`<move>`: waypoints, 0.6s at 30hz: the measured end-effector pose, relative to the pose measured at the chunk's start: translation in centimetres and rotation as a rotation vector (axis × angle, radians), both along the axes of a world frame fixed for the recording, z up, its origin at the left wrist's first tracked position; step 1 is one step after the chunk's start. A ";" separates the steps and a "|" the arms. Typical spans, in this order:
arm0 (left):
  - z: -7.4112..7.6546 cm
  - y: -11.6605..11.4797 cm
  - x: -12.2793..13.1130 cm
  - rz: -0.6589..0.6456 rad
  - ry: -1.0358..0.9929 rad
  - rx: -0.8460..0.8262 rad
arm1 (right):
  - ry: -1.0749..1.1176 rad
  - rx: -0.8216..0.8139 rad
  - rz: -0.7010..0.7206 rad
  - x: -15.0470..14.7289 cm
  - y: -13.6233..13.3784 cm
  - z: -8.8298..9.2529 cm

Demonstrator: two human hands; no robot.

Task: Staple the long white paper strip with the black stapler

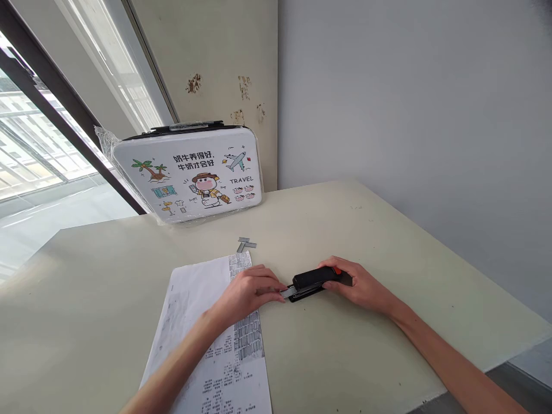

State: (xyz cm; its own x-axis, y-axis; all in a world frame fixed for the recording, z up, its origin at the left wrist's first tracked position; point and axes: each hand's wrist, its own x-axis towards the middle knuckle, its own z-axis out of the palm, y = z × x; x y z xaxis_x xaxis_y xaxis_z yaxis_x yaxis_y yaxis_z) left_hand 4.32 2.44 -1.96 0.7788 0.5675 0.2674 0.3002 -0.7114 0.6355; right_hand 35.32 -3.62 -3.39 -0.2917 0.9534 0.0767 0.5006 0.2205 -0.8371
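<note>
A black stapler (311,280) with a red-orange part near its rear lies on the table, and my right hand (360,284) grips its back end. From the stapler's front sticks a silvery metal strip (290,292). My left hand (254,290) pinches the tip of that strip; whether it is the stapler's tray or a row of staples I cannot tell. Under my left forearm lie printed paper sheets (202,299). Several small grey staple strips (245,245) rest just beyond the top edge of the paper.
At the back left stands a white case (190,172) with cartoon prints, a black handle and clear plastic wrap. It rests on the pale table (345,230). A grey wall (409,103) rises behind on the right, and a window (38,132) is at the left.
</note>
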 end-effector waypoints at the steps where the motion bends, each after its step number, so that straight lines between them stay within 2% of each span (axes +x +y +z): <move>1: -0.2 0.3 0.7 -0.010 -0.004 -0.002 | 0.000 0.013 0.001 0.0 0.0 -0.1; 6: -0.8 1.6 3.0 0.023 0.039 0.011 | 0.009 0.056 0.018 0.0 0.1 -0.3; 11: -1.2 2.0 3.6 0.035 0.081 0.096 | 0.024 0.054 0.010 0.0 0.1 -0.3; 15: -0.8 1.1 3.3 0.054 0.094 0.191 | 0.014 0.054 0.010 0.0 0.1 -0.3; 18: 0.2 -0.6 1.8 0.106 0.111 0.251 | 0.011 0.028 0.012 0.1 0.1 -0.4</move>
